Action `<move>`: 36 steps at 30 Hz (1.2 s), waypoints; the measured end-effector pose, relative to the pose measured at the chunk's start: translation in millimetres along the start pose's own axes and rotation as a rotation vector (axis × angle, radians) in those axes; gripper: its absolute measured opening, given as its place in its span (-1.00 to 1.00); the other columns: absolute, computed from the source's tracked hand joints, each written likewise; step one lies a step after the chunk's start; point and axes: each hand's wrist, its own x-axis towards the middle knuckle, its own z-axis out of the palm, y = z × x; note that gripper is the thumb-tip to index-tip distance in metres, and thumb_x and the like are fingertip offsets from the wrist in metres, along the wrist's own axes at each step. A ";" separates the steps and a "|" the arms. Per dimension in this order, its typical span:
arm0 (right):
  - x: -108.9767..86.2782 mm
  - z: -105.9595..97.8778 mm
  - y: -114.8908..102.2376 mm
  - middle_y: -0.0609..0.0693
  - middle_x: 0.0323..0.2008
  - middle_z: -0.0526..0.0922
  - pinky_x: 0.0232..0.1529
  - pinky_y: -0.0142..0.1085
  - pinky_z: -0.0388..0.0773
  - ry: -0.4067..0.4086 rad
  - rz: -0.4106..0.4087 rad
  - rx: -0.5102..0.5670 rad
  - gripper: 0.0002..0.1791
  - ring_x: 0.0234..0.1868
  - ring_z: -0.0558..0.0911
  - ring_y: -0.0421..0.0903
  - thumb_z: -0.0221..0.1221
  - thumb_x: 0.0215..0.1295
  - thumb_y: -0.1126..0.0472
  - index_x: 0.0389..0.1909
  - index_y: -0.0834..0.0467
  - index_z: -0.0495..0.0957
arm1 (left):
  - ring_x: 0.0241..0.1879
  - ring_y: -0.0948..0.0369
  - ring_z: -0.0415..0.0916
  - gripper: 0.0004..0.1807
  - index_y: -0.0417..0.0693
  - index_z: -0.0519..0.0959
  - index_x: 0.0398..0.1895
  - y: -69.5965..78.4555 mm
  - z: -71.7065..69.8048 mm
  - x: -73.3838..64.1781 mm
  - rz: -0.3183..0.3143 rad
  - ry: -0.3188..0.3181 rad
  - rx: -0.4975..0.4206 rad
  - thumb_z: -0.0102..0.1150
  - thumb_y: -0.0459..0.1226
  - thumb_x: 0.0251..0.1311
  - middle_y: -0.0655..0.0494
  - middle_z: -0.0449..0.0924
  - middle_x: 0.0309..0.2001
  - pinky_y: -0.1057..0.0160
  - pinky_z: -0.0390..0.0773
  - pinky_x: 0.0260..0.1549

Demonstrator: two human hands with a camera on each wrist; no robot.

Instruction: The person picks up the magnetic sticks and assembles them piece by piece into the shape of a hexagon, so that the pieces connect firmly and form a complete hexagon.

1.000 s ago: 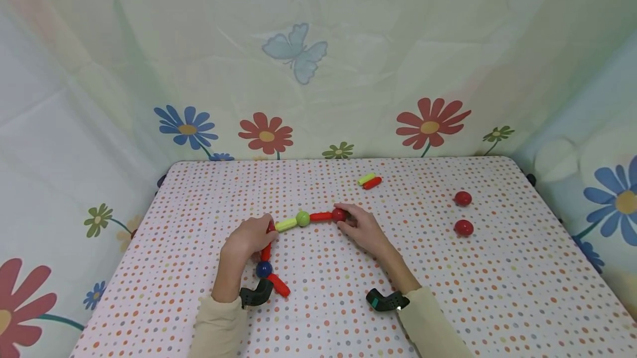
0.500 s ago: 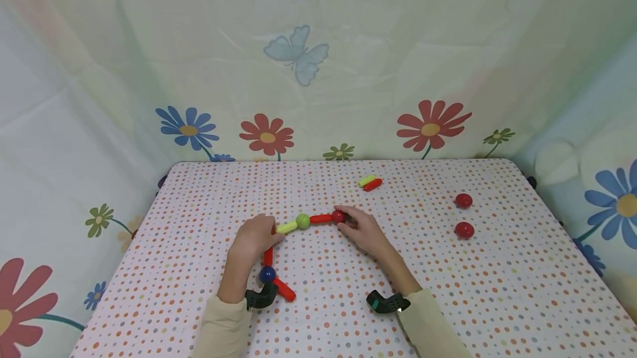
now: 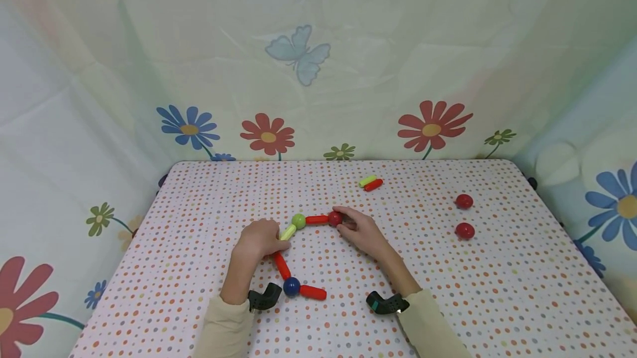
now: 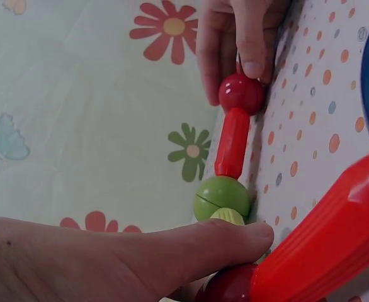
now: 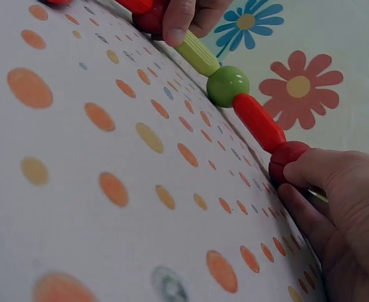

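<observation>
A chain of balls and rods lies bent on the dotted table. My right hand (image 3: 362,232) pinches the dark red ball (image 5: 286,162) at its far right end. From there a red rod (image 3: 317,219) runs to a green ball (image 3: 298,221), then a yellow-green rod (image 3: 287,232). My left hand (image 3: 260,240) grips a second dark red ball (image 4: 230,284) at the corner, mostly hidden under the fingers in the head view. Below that hand another red rod (image 3: 281,265) leads to a blue ball (image 3: 291,286), and a last red rod (image 3: 313,292) points right from it.
A loose yellow-green rod (image 3: 367,181) and a loose red rod (image 3: 373,185) lie side by side towards the back. Two loose red balls, the farther ball (image 3: 464,201) and the nearer ball (image 3: 465,231), sit at the right. A flowered cloth (image 3: 363,70) hangs behind the table.
My left hand has shifted slightly right, and the chain bends more sharply at its ball. The blue ball and last red rod have swung right and nearer me. The right hand has barely moved.
</observation>
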 end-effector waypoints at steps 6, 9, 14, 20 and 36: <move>0.5 0.7 0.1 0.18 0.24 0.52 0.06 -0.20 0.59 0.004 -0.003 -0.015 -0.51 0.20 0.57 0.08 0.17 0.32 0.34 0.28 0.19 0.43 | -0.68 0.22 0.31 -0.64 -0.07 0.50 -0.67 1.9 -0.1 -0.9 -0.006 -0.007 0.018 0.27 -0.06 0.13 0.15 0.34 -0.70 0.34 0.22 -0.64; 0.9 0.7 0.3 0.18 0.23 0.53 0.06 -0.20 0.59 0.009 -0.005 -0.020 -0.52 0.21 0.56 0.07 0.16 0.32 0.33 0.27 0.19 0.43 | -0.70 0.21 0.34 -0.63 -0.07 0.50 -0.63 2.3 0.1 -1.5 -0.003 -0.012 0.028 0.27 -0.03 0.14 0.14 0.37 -0.69 0.34 0.24 -0.65; 1.3 0.7 0.0 0.17 0.21 0.55 0.05 -0.18 0.60 0.019 -0.005 -0.034 -0.53 0.20 0.57 0.06 0.17 0.32 0.33 0.25 0.19 0.45 | -0.77 0.22 0.36 -0.61 -0.06 0.49 -0.62 2.8 0.2 -2.4 -0.013 -0.040 0.033 0.28 0.02 0.13 0.14 0.41 -0.72 0.34 0.27 -0.69; 1.1 1.7 -1.6 0.16 0.20 0.55 0.06 -0.17 0.59 0.024 0.022 -0.037 -0.54 0.19 0.58 0.06 0.18 0.31 0.31 0.25 0.16 0.46 | -0.77 0.22 0.37 -0.60 -0.05 0.49 -0.61 4.0 -0.3 -2.4 -0.028 -0.054 0.040 0.27 0.03 0.13 0.14 0.42 -0.72 0.33 0.28 -0.68; 0.2 3.5 -4.0 0.17 0.23 0.53 0.08 -0.21 0.59 0.012 0.074 -0.023 -0.51 0.20 0.57 0.07 0.19 0.31 0.32 0.27 0.15 0.44 | -0.61 0.17 0.41 -0.59 -0.10 0.58 -0.47 6.7 2.9 -1.8 -0.010 0.010 0.051 0.25 0.08 0.16 0.11 0.49 -0.62 0.24 0.37 -0.51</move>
